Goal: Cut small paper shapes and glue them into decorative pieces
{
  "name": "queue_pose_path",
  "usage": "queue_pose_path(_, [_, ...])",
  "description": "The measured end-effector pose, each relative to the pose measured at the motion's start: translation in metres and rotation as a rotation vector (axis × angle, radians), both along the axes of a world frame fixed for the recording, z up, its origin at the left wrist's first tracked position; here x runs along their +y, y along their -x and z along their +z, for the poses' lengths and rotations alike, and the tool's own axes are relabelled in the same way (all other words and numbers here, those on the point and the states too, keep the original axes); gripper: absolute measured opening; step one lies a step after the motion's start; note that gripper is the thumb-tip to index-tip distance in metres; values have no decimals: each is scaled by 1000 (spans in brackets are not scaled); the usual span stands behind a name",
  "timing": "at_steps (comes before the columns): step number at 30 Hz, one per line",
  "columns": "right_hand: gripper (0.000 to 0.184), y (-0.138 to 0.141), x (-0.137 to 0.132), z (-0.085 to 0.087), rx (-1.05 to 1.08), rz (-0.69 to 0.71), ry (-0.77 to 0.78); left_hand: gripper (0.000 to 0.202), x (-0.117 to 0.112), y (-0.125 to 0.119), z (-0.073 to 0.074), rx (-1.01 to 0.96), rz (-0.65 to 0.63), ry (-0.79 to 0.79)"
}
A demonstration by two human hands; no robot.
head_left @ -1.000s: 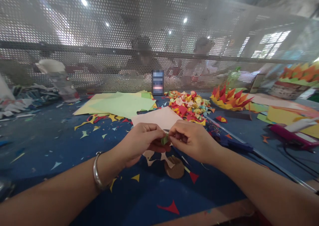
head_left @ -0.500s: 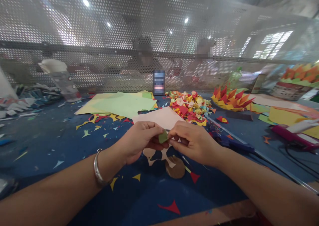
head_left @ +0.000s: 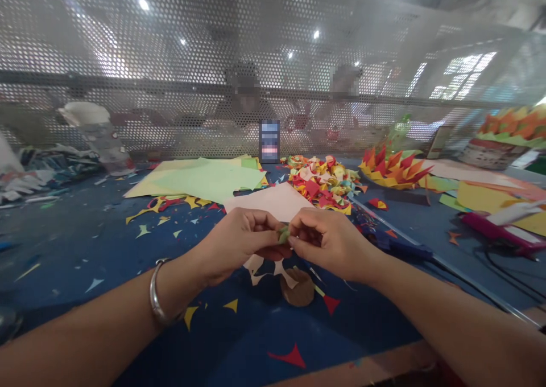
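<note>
Between the fingertips of both hands is a small green paper piece (head_left: 284,235), which looks curled or folded. My left hand (head_left: 245,236), with a silver bangle on its wrist, pinches it from the left. My right hand (head_left: 326,240) grips its other side with thumb and fingers. Under the hands lie pale pink paper offcuts (head_left: 279,270) and a round brown cardboard disc (head_left: 297,289). Just beyond them is a pale pink sheet (head_left: 271,199).
A heap of coloured paper pieces (head_left: 322,182), green sheets (head_left: 205,176) and a red-orange paper flower (head_left: 394,168) lie on the blue table (head_left: 170,353). A blue glue gun (head_left: 396,245) is at right. A phone (head_left: 269,142) stands before a perforated screen (head_left: 170,108); people sit behind it.
The green paper piece was flatter and showed a broad face; now it looks narrower and curled between the fingers. Both hands stay nearly in place. The view has shifted slightly.
</note>
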State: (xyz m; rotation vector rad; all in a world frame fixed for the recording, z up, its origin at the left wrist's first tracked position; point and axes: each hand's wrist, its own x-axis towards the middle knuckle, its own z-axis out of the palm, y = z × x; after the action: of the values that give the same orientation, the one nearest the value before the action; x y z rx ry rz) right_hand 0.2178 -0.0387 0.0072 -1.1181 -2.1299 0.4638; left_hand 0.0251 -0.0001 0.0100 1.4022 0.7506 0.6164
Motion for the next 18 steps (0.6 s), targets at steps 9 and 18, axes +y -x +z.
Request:
queue_pose_path(9, [3,-2,2,-4,62,-63,107,15,-4,-3,2,35,67,-17])
queue_pose_path(18, [4,-1,2,-3,91,-74,154,14,-5,-3,2,118,84,-131])
